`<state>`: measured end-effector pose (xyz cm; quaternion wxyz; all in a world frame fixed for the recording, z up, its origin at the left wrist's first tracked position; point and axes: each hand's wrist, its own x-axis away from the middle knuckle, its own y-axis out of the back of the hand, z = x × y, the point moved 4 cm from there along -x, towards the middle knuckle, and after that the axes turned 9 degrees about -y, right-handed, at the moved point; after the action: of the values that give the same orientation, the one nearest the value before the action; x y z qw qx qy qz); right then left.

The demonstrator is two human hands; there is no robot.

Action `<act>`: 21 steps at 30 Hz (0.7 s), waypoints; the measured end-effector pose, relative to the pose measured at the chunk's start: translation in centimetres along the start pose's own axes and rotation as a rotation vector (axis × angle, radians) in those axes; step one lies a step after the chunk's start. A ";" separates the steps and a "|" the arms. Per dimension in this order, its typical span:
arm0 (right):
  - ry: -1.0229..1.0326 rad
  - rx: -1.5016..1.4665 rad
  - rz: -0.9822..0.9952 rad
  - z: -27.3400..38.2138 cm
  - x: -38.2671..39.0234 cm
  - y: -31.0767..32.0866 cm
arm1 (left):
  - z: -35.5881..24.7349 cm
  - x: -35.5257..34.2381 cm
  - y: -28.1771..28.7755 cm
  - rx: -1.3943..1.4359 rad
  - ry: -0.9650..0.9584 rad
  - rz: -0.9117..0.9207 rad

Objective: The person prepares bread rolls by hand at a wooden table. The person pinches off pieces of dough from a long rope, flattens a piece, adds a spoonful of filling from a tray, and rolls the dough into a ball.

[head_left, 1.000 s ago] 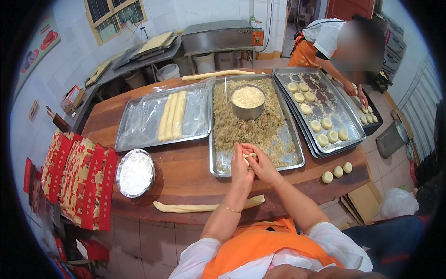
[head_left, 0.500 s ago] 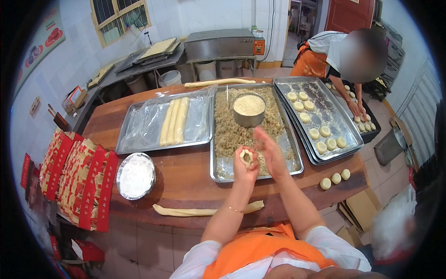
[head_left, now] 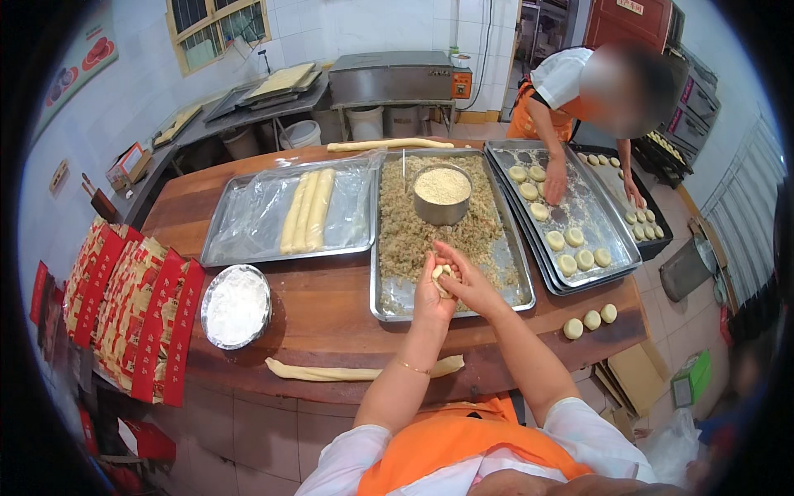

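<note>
dough (head_left: 443,283) gripped between left hand (head_left: 430,299) and right hand (head_left: 471,287), above tray's near edge (head_left: 395,317); tabletop (head_left: 327,318) bare leftward

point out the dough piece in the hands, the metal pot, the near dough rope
Dough piece (head_left: 441,283), head view, visible middle
Metal pot (head_left: 442,214), head view, front wall
Near dough rope (head_left: 331,374), head view, left stretch
</note>
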<state>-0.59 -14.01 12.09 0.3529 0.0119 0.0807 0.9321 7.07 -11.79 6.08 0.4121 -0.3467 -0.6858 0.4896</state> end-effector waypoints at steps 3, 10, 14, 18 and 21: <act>0.093 0.038 -0.025 -1.4 0.6 -1.0 | 0.1 -0.7 2.0 -0.046 -0.077 -0.019; 0.010 -0.289 -0.049 1.3 1.7 -0.7 | -2.5 4.4 -3.1 -0.271 -0.067 0.271; -0.014 -0.212 0.059 2.7 2.4 -2.4 | -2.8 4.6 -1.3 -0.310 -0.133 0.438; -0.042 -0.110 0.011 1.5 2.4 -3.1 | -2.9 3.8 0.7 -0.291 -0.063 0.416; -0.031 -0.133 -0.008 0.8 1.9 -2.8 | -2.3 3.8 0.1 -0.401 -0.145 0.152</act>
<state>-0.14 -10.54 12.35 0.3577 0.0027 0.0131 0.9337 7.59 -7.55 7.23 0.2467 -0.4363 -0.7689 0.3969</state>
